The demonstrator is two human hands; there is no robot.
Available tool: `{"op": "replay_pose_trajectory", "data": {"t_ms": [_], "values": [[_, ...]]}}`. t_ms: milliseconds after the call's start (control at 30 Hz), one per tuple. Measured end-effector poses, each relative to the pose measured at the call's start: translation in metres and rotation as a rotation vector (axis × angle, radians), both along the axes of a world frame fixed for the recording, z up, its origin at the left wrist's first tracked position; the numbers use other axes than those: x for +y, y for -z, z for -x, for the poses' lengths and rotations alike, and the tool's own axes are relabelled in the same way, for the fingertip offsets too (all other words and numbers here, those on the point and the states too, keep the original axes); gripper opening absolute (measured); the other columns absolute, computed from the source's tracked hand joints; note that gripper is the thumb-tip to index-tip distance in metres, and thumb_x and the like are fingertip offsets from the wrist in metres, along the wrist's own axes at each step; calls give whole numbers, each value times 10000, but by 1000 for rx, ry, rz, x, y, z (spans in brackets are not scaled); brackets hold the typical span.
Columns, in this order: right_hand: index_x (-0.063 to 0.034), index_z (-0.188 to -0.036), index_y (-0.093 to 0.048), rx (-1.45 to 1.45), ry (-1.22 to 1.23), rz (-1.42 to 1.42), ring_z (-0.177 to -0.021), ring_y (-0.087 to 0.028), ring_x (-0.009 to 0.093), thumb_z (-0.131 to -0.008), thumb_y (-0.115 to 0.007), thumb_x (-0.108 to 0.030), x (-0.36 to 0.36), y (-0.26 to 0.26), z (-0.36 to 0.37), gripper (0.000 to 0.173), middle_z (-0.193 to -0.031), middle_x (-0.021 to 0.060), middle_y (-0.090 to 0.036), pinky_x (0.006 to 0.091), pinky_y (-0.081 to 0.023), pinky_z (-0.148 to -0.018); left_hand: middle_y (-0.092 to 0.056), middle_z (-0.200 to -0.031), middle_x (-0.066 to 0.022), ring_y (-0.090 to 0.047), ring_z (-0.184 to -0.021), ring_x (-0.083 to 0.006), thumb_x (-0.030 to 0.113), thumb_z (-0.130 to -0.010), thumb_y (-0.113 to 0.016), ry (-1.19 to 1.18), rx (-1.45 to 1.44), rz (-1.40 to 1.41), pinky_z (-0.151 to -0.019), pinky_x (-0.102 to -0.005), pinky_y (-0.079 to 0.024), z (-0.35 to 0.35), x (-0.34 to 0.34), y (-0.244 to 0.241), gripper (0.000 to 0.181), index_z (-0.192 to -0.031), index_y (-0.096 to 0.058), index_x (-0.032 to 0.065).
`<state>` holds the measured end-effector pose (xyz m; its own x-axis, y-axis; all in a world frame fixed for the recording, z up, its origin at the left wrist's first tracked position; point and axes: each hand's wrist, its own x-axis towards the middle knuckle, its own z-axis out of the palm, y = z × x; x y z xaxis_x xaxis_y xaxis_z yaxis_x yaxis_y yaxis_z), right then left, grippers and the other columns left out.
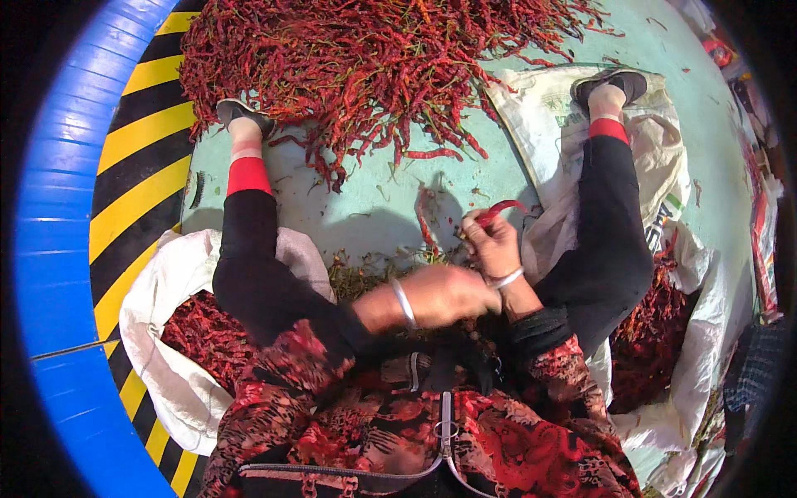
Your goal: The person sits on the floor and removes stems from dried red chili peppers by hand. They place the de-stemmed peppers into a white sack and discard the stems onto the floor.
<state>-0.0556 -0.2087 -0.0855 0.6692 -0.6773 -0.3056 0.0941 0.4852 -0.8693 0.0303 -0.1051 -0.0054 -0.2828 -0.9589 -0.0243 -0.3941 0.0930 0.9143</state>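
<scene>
A red chili pepper (498, 211) is pinched between the thumb and fingers of my right hand (495, 246), its curved tip pointing right. Lower and to the left, my left hand (457, 295) is motion-blurred, close to my right wrist; its fingers look curled, and whether they hold anything is hidden. Under and beyond my hands, a patch of loose stems (373, 267) lies on the pale green floor (336, 230). One wrinkled chili (425, 218) rests there just beyond the stems.
A large heap of red chilies (348, 68) spreads ahead. Open white sacks with chilies stand at my left (143, 324) and right (697, 348). A flattened sack (535, 112) lies under my right foot. Blue panels (68, 205) and a black-yellow striped strip (143, 168) border the left.
</scene>
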Motion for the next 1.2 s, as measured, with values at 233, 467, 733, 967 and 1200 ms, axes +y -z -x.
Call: {"op": "replay_pose_trajectory", "data": {"t_ms": [233,467,733,967,1200], "values": [[-60,-725,-534,54,-153,-101,-484,-463,64,-812,-595,-279,-5,-12,-7,244,-608,10,-545,199,-368,-414,-498,-879,-147,-521,-850,-334,144,-711,-625,-841,-954,-67,-663,-431,-435,-144,-63,86,325,-1016,-527,89],[-49,-895,-532,105,-188,-197,-685,-526,97,-889,-441,-323,2,5,-15,289,-784,13,-556,240,-449,-556,-493,-811,-124,-517,-766,-303,159,-705,-636,-835,-683,-72,-642,-390,-422,-112,-50,89,160,-813,-564,66],[-64,-807,-512,-36,157,-280,-504,-428,82,-877,-462,-146,0,2,-15,118,-619,-22,-469,229,-359,-453,-544,-624,-8,-482,-584,-66,138,-773,-602,-892,-71,39,-525,-243,-399,-85,-55,79,153,-736,-589,-10],[-75,-795,-505,54,66,-344,-453,-367,67,-859,-506,-196,0,0,-9,137,-568,-38,-408,221,-314,-393,-600,-709,-54,-568,-587,-162,286,-852,-511,-1172,1039,-554,-465,-265,-427,-168,-171,113,219,-807,-526,73],[-51,-750,-516,22,32,-328,-406,-370,78,-847,-540,-230,1,1,-16,205,-539,-23,-413,226,-317,-370,-458,-570,17,-417,-429,-84,184,-857,-486,-1113,1156,-239,-372,-214,-336,-163,-122,115,138,-799,-529,67]]}}
